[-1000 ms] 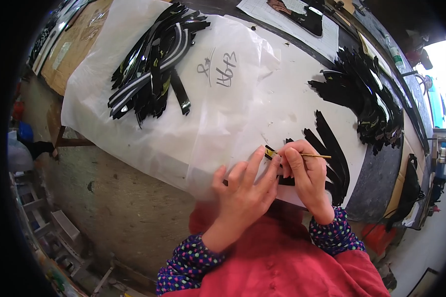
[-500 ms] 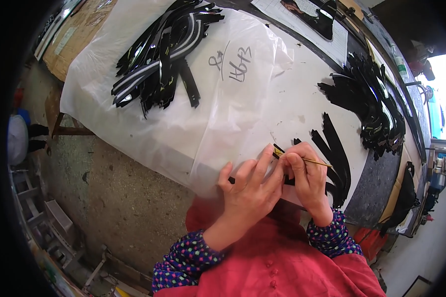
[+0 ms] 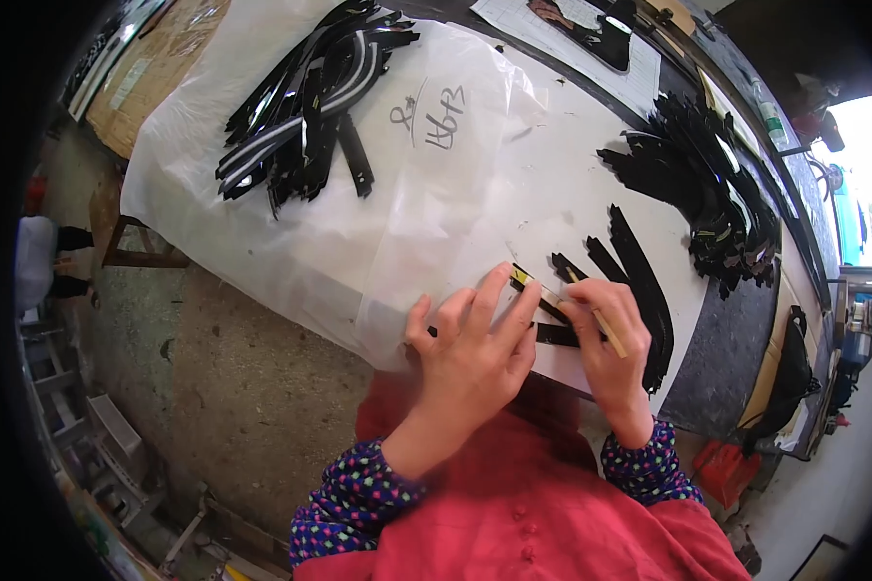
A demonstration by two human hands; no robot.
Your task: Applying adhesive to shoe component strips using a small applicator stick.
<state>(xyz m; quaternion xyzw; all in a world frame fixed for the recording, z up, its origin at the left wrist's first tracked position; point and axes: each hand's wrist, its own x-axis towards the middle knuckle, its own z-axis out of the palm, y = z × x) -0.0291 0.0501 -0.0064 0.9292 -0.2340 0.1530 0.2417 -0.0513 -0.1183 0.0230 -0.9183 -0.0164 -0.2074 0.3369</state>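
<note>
My left hand [image 3: 470, 353] lies with its fingers spread over a black curved strip [image 3: 556, 334], its index fingertip beside a small yellow patch [image 3: 520, 276] at one end. The palm hides part of the strip. My right hand [image 3: 610, 339] is closed round a thin tan stick [image 3: 611, 334], held slantwise. From the yellow patch a narrow pale strip [image 3: 549, 294] runs to my right thumb and fingertips, which seem to pinch it. Just right of that hand lie several loose black strips [image 3: 641, 261] with notched ends.
A heap of glossy black strips [image 3: 310, 116] rests on the plastic sheet [image 3: 358, 247] at far left. Another black pile [image 3: 717, 194] is at the right. A gridded sheet with a black cut piece [image 3: 606, 44] lies at the far edge. The table's near edge is close to my body.
My right hand has drawn slightly away from my left, and a pale strip now shows between them. The stick has tilted more steeply. The view has shifted slightly.
</note>
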